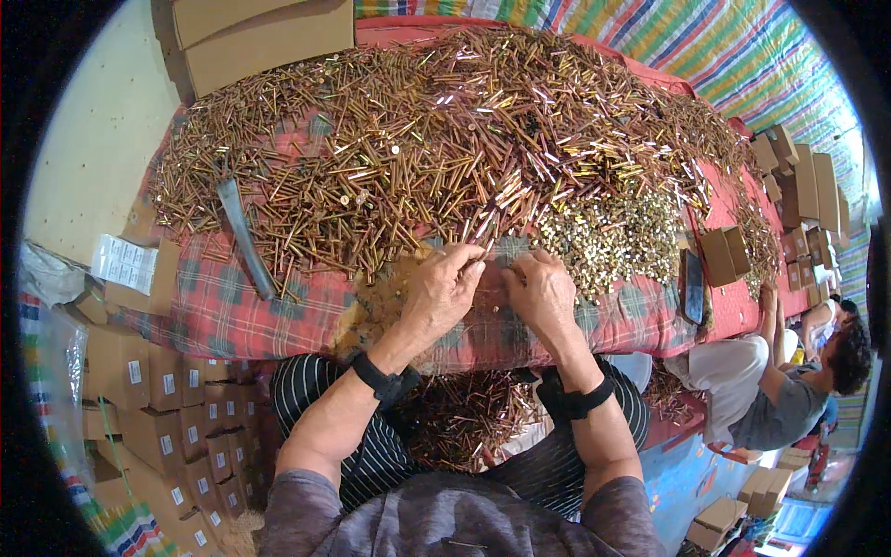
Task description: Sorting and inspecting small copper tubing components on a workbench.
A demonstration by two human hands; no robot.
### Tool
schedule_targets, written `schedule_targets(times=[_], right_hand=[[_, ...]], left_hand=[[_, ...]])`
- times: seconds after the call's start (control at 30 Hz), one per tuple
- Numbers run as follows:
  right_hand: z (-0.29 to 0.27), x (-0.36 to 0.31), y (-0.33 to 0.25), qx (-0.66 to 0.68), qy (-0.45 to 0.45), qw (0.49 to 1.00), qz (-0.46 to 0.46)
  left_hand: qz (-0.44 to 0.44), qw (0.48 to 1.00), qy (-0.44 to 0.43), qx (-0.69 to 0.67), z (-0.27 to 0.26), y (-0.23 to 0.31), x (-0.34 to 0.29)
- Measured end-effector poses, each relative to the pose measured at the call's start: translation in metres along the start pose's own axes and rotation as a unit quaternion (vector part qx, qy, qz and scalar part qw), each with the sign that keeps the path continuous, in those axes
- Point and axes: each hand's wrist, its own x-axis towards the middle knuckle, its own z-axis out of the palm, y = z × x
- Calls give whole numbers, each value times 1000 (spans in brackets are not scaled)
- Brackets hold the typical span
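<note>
Left hand (444,286), right hand (542,290) fingers narrow, contents I can't tell; rods (399,190) beyond, nuts (617,239) rightward seem pending; lower heap (464,422) maybe done.

The worktop (603,320) has a red plaid cloth (206,302), w/ brownish patch (369,304) nr. front edge. A big heap of bronze-col. metal rods (371,176) spreads L to R, up twd back edge. Small gold-col. pcs. (620,243) lie R of middle. Curved grey strip (245,239) is nr. L edge; dark bar (692,286) & open box (716,258) twd R end.
</note>
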Motion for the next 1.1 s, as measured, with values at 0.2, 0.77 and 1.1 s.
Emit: schedule_targets(times=[0.2, 0.77, 1.1], right_hand=[[19, 13, 8, -20, 87, 996, -10], [8, 30, 15, 78, 84, 989, 94], [-10, -10, -24, 643, 48, 743, 181]], left_hand=[[-176, 967, -34, -183, -6, 8, -3], [-288, 909, -42, -298, -6, 5, -10], [-324, 862, -88, -380, -2, 19, -14]])
